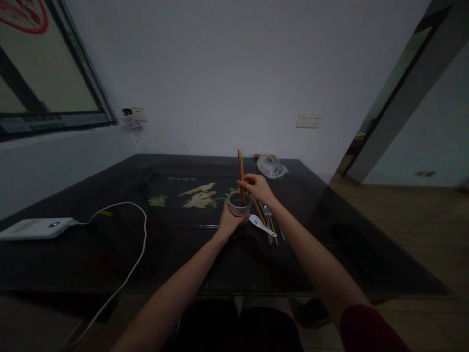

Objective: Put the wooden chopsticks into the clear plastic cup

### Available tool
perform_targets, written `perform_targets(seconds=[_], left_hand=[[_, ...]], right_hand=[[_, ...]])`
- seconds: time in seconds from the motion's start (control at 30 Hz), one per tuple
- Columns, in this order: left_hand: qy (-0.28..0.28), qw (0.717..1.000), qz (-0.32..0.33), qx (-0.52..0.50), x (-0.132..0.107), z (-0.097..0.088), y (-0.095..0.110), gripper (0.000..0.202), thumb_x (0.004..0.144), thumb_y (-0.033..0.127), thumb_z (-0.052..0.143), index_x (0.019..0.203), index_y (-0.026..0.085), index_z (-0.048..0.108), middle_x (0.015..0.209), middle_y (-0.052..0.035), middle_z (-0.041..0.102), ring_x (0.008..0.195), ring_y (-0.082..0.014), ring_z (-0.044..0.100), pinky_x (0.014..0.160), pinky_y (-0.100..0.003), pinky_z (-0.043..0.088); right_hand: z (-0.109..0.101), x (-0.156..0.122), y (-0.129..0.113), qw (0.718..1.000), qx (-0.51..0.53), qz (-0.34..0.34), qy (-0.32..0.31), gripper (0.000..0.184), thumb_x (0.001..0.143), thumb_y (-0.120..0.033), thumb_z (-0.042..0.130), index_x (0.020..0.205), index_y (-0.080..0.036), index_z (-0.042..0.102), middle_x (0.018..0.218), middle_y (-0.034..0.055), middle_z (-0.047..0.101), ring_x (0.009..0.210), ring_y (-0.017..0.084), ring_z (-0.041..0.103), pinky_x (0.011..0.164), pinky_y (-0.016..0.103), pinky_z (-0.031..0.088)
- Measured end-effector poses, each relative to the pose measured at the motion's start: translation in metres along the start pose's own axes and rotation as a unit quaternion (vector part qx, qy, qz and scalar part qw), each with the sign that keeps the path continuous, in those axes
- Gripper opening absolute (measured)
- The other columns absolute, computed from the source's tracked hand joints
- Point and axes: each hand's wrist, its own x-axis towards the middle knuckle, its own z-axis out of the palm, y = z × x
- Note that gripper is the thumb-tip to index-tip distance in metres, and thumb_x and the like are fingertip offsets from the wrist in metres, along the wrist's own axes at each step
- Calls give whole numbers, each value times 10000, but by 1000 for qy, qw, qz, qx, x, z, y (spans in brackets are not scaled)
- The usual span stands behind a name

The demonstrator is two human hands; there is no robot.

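Note:
My left hand (231, 221) is wrapped round the near left side of a small round container (239, 210), which looks like a cup or bowl with a pale rim. Above it, my right hand (256, 187) pinches a pair of wooden chopsticks (241, 168). They stand nearly upright, with their lower ends inside the container. Just right of the container, a white soup spoon (262, 226) with a blue mark lies on the dark table (190, 259). Beside it lie more chopsticks (257, 208) and a metal spoon (267, 210), partly hidden by my right forearm.
A crumpled clear plastic bag (271, 167) lies at the table's back edge by the wall. At far left is a white power bank (40, 228), with a white cable (144, 234) looping over the front edge. A dark flat object (361, 252) lies at right.

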Motion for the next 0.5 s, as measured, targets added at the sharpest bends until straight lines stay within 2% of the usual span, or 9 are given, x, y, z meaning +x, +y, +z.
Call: perform_targets(seconds=[0.2, 0.5], left_hand=[[-3, 1000, -18, -3, 0, 0, -1, 682, 487, 221, 851, 1052, 154, 476, 1057, -107, 625, 1016, -250, 602, 918, -397, 440], [-3, 1000, -8, 3, 2, 1, -6, 688, 491, 217, 849, 1058, 157, 463, 1079, -114, 623, 1049, -252, 592, 931, -390, 433]], right_hand=[[6, 0, 6, 999, -25, 23, -23, 186, 752, -343, 627, 717, -164, 590, 663, 9, 638, 553, 117, 561, 441, 185, 403], [8, -3, 12, 996, -1, 50, -70, 155, 729, -298, 647, 714, -151, 599, 669, 20, 654, 569, 132, 596, 437, 195, 445]])
